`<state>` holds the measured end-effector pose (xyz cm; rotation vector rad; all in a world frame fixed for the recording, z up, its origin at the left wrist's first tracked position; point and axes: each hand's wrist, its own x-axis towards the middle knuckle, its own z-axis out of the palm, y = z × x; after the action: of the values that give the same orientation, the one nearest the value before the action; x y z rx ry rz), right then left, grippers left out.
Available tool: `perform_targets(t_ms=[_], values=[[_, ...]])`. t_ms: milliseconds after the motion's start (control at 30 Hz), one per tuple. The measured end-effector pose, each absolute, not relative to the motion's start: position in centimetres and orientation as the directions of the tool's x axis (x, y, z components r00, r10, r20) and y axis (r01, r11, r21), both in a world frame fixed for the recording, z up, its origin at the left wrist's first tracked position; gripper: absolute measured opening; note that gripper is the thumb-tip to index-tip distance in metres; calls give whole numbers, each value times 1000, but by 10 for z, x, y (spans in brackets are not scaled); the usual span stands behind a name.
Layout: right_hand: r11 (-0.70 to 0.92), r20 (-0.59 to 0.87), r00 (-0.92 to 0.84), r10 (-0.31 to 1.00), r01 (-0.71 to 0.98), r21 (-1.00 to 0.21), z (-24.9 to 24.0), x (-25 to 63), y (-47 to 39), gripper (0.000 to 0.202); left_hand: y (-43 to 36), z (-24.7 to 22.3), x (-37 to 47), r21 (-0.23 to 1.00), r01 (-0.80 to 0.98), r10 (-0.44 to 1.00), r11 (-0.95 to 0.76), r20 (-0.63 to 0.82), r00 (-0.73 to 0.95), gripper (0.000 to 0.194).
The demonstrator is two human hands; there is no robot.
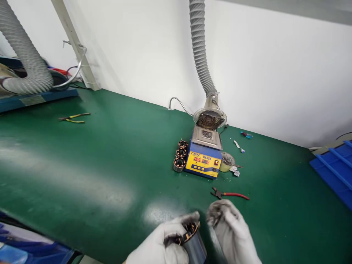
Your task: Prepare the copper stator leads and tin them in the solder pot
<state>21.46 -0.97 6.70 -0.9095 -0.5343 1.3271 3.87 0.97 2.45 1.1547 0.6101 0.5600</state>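
One wound stator [192, 240] we gripped with left hand [159, 244] fingers; right hand [233, 234] alongside, grip indiscernible; red pliers [229, 194] farther off on worktop [110, 165].

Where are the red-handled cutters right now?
In the head view, the red-handled cutters lie on the green mat, right of centre, just in front of the solder pot and just beyond the gloved right hand.

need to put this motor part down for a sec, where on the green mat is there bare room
The widest bare patch of the green mat lies left of the three stators, below the yellow pliers. A narrower strip runs between the red cutters and the blue bins. It is crowded around the solder pot and the small cup.
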Motion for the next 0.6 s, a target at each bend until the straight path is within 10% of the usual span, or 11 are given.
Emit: perform_targets(t_ms=[133,333,500,600], values=[[-295,-236,-183,954,-454,-841,64,188,-19,52,24,39,39,997,-20,783,80,-50,620,35],[-354,-318,-169,933,-593,-724,60,173,-20,44,11,49,36,790,382,824,-479,254,507,82],[-363,-259,-256,931,-690,-626,53,171,-19,41,27,59,36,954,174,874,-246,140,466,18],[-460,-281,-365,888,-719,-521,51,173,-25,40,36,67,34,997,-71,944,19,6,331,20]])
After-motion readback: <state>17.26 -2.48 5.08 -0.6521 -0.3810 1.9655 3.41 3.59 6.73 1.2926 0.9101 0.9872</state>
